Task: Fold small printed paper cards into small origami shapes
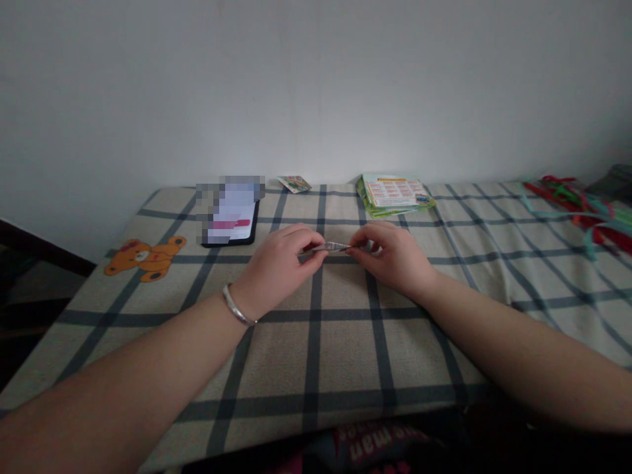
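Observation:
Between my two hands is a thin folded strip of printed paper (336,247), seen nearly edge-on above the checked tablecloth. My left hand (284,260), with a silver bangle at the wrist, pinches its left end between thumb and fingers. The right end is pinched the same way by my right hand (395,257). My fingers cover both ends, so only the short middle part shows. Beyond my right hand lies a stack of printed paper sheets (397,193). A small folded paper piece (295,184) rests near the wall.
A phone (231,220) with a lit, partly blurred screen lies at the back left. An orange teddy bear figure (145,259) is flat on the tablecloth (340,355). Red, green and pale blue ribbon-like strips (587,210) lie at the far right. The wall (316,92) borders the table's back edge.

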A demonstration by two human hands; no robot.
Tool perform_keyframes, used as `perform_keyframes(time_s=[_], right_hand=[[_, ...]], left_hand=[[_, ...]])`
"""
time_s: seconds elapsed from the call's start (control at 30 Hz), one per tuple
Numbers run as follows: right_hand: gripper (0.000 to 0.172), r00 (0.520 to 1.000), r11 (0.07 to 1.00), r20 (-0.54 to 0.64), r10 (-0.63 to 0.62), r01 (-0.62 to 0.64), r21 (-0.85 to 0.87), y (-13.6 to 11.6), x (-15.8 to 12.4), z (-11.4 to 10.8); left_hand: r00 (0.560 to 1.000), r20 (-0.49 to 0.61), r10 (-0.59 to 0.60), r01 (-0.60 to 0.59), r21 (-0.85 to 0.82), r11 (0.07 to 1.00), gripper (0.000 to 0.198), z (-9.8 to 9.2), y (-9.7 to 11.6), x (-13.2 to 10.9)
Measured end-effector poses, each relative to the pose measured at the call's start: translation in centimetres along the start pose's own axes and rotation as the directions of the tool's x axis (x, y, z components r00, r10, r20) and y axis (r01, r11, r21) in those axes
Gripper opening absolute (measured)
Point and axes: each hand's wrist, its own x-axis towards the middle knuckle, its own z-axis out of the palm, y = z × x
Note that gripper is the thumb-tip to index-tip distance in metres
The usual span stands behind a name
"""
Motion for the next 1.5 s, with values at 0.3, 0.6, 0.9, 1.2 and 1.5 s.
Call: perform_keyframes(time_s=[0.3,0.6,0.9,1.2,1.5], right_hand=[[0.006,0.999,0.996,-0.009,-0.036,0.036,0.085,0.5,0.2,0.3],[0.003,0.994,0.995,0.032,-0.102,0.101,0.019,-0.3,0.1,0.3],[0.004,0.999,0.997,0.007,-0.036,0.035,0.061,-0.3,0.1,0.3],[0.002,0.994,0.989,0.020,-0.110,0.107,0.105,-0.3,0.1,0.4],[0.007,0.999,0.992,0.018,-0.034,0.031,0.125,-0.5,0.1,0.4]], left_hand=[[1.000,0.003,-0.010,0.010,-0.040,0.999,0.004,-0.2,-0.2,0.0],[0.998,0.054,-0.020,0.022,-0.029,0.999,0.011,0.0,0.5,-0.1],[0.998,0.037,-0.040,0.042,-0.044,0.998,0.004,0.1,0.3,-0.1],[0.998,0.043,0.038,-0.035,-0.059,0.998,0.011,0.0,0.5,-0.2],[1.000,0.003,0.020,-0.020,-0.079,0.997,0.007,-0.1,1.0,-0.1]])
